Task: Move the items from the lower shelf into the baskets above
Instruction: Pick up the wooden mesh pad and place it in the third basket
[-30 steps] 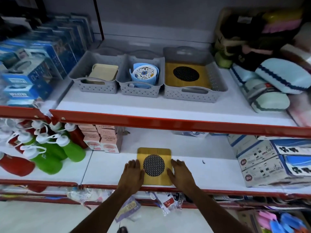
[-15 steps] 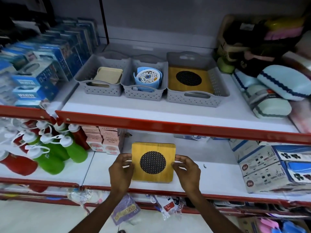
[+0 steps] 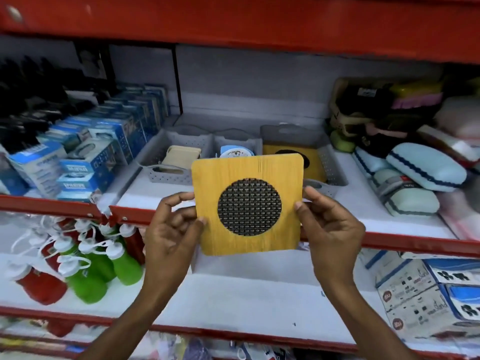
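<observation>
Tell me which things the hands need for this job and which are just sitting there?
Needed: left hand, right hand, yellow mat, grey baskets.

Just sitting there: green bottles, blue boxes, pale blue cases.

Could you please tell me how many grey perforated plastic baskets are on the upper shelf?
3: left basket, middle basket and right basket, side by side behind the held yellow board, which partly hides them.

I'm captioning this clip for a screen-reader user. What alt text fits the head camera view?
Two bare hands, left hand and right hand, hold a square yellow mat with a round dark mesh centre by its side edges, raised before a red-edged shop shelf. Behind it sit three grey baskets; the rightmost already holds a matching mat.
</observation>
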`<move>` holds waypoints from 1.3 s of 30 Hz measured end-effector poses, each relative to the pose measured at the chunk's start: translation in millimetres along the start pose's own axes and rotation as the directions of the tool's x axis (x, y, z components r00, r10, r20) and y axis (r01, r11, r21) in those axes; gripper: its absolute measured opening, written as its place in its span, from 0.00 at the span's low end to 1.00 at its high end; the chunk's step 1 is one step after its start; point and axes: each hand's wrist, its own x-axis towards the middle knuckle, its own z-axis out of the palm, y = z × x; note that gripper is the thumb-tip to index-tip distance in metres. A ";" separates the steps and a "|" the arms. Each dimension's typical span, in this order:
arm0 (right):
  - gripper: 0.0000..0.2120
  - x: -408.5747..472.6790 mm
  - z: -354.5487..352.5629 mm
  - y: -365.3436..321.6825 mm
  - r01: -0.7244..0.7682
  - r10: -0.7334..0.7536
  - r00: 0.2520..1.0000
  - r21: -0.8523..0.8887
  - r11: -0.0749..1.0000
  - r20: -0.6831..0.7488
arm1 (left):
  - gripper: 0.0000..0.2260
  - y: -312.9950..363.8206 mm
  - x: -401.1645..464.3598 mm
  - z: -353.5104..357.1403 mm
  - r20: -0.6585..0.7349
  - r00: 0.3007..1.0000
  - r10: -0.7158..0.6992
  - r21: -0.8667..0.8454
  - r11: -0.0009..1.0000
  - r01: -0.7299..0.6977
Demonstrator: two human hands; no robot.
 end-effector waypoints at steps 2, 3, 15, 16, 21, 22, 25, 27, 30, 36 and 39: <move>0.14 15.5 5.3 -5.1 -0.021 0.021 1.000 0.021 1.000 -0.020 | 0.20 11.3 12.8 7.8 0.049 0.997 -0.063 -0.061 0.996 0.066; 0.14 19.6 6.6 -3.4 -0.048 0.048 0.999 0.014 0.999 -0.025 | 0.20 13.0 15.0 10.4 0.054 0.993 -0.108 -0.089 0.990 0.113; 0.34 42.0 -26.1 -24.1 0.722 -0.208 0.679 -0.590 0.360 0.704 | 0.15 32.3 74.7 54.0 0.115 0.932 -0.344 -0.158 0.920 0.359; 0.33 49.6 -26.7 -22.7 0.751 -0.188 0.657 -0.609 0.257 0.730 | 0.15 34.8 80.8 61.7 0.127 0.924 -0.360 -0.152 0.914 0.376; 0.32 101.3 -29.3 -13.0 0.670 -0.034 0.741 -0.736 0.100 0.670 | 0.07 44.4 110.7 101.2 0.219 0.894 -0.392 -0.026 0.913 0.407; 0.32 112.0 -32.0 -10.9 0.667 -0.002 0.742 -0.738 0.105 0.670 | 0.08 42.3 118.3 107.2 0.246 0.899 -0.363 0.036 0.930 0.366; 0.25 143.2 -34.3 -2.3 0.576 0.174 0.777 -0.794 0.191 0.605 | 0.05 40.9 135.8 120.6 0.390 0.899 -0.201 0.391 0.920 0.036; 0.18 157.9 -30.2 -2.9 0.538 0.244 0.777 -0.813 0.223 0.580 | 0.05 39.3 144.9 128.9 0.541 0.827 -0.155 0.552 0.807 -0.210; 0.27 173.0 -31.3 5.4 0.464 0.212 0.807 -0.813 0.351 0.552 | 0.11 23.6 157.5 136.5 0.652 0.744 -0.147 0.636 0.640 -0.431; 0.19 199.8 -35.7 31.8 0.350 0.332 0.756 -0.778 0.522 0.564 | 0.12 -25.3 191.1 139.1 0.598 0.762 -0.250 0.694 0.637 -0.336; 0.20 204.7 -37.1 41.2 0.369 0.365 0.728 -0.780 0.506 0.581 | 0.15 -26.5 191.4 143.8 0.542 0.771 -0.334 0.699 0.689 -0.192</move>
